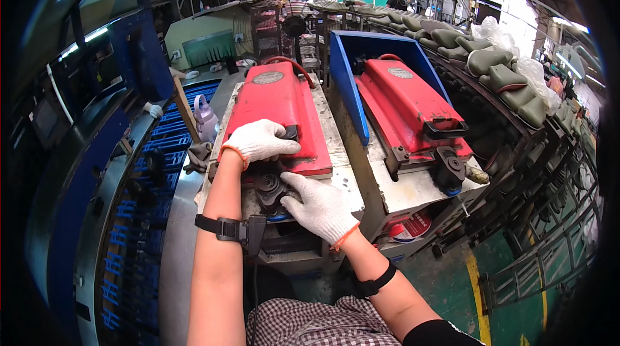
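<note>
Head | left hand [258, 141] hides red lid [276, 110] handle | right hand [320, 207] covers knob

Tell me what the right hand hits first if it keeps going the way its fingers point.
The right hand points up and left, fingertips already at the black round knob under the front edge of the red machine lid. It would likely meet that knob first; just past it sits the left hand on the lid's black handle. Depth is unclear.
</note>
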### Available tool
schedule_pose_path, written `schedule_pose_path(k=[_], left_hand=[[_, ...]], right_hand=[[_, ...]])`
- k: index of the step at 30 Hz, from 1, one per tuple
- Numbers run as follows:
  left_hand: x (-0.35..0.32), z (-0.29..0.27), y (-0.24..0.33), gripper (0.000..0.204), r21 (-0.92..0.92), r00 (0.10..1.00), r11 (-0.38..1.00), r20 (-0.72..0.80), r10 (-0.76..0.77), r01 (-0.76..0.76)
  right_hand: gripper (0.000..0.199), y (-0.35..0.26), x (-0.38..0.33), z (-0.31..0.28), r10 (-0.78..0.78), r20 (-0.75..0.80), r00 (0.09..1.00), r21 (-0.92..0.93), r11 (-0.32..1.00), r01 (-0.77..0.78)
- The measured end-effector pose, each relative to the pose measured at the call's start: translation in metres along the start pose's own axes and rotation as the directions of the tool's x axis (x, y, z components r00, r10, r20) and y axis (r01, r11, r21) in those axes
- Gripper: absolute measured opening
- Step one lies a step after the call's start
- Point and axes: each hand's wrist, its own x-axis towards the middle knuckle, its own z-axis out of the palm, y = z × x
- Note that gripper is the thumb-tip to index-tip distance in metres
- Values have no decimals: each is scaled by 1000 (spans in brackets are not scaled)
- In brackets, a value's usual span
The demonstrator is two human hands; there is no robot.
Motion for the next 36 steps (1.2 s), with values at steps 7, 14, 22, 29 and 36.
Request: schedule_pose_path(k=[7,14,22,29,36], left_hand=[[1,1,-3,38,14,1000,1000,-5,2,-2],[2,0,-7,48,46,1000,999,-6,-4,4],[1,0,-3,46,57,1000,998,-12,1,-1],[0,-1,-3,47,66,1000,998,-6,4,-4],[1,0,-5,40,39,1000,999,-8,13,-12]], right_hand=[[47,-3,1,-2,10,15,1000,-12,1000,-10],[47,-2,0,0,-10,-8,1000,-7,1000,10],[47,-3,0,-2,5,-10,1000,1,1000,-5],[46,-6,0,-1,58,-13,998,57,997,-57],[49,-9,2,-4,147,52,988,52,987,-149]])
